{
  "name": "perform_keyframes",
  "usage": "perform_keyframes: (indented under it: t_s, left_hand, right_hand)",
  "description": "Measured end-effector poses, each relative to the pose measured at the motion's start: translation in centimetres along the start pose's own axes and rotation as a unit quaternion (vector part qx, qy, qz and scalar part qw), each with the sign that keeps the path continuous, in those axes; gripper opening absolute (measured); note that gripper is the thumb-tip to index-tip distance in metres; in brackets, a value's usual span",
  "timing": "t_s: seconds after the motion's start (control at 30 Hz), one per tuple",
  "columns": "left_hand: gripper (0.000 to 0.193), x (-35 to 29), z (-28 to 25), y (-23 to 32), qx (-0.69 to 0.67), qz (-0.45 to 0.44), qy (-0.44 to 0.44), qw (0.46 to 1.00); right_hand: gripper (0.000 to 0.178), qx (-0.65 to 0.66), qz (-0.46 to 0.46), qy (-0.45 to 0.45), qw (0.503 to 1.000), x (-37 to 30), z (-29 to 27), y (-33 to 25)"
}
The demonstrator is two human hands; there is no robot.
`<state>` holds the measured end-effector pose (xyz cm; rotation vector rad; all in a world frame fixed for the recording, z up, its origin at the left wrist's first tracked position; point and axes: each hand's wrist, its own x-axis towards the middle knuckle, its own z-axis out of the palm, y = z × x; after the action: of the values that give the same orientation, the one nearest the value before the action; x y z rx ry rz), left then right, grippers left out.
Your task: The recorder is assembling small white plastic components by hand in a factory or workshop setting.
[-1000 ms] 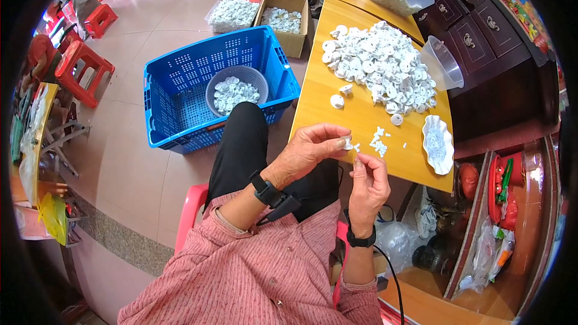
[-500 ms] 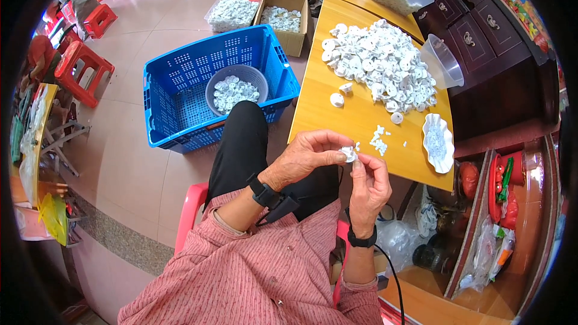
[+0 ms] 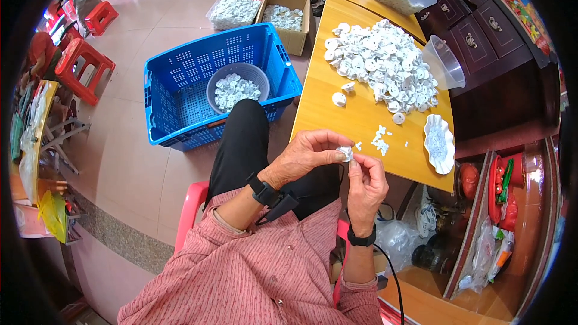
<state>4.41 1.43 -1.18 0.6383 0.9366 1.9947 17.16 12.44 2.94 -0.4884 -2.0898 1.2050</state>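
Note:
Over my lap, by the table's near edge, my left hand point(image 3: 306, 155) pinches a small white plastic part point(image 3: 345, 153) between thumb and fingers. My right hand point(image 3: 367, 189) is closed in a pinch at the right side of that part; anything tiny between its fingertips is too small to make out. Just beyond the fingers, small white pieces point(image 3: 380, 141) lie scattered on the wooden table point(image 3: 316, 93). Farther back is a large heap of white round plastic parts point(image 3: 385, 63), with a few lying loose at its near side.
A scalloped white dish point(image 3: 444, 159) of tiny pieces stands at the table's right edge. Clear plastic bins point(image 3: 442, 63) sit behind the heap. On the floor, a blue crate point(image 3: 174, 66) holds a grey basket point(image 3: 211, 93) of white parts. A cardboard box point(image 3: 295, 42) stands beyond it.
My right hand has shifted slightly left against the white plastic part. The part has turned a little in my left fingers, which keep their grip.

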Motion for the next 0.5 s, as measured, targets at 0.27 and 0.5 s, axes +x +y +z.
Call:
perform_keyframes:
  t_s: [0.27, 0.5]
  left_hand:
    - [0.031, -0.06, -0.11, -0.02, 0.021, 0.005, -0.005, 1.0]
    - [0.028, -0.14, -0.23, -0.09, 0.004, -0.009, 0.0, 1.0]
  right_hand:
    - [0.006, -0.001, 0.002, -0.006, 1.0, -0.06, 0.14, -0.04]
    - [0.006, 0.005, 0.014, -0.016, 1.0, -0.16, 0.31, 0.05]
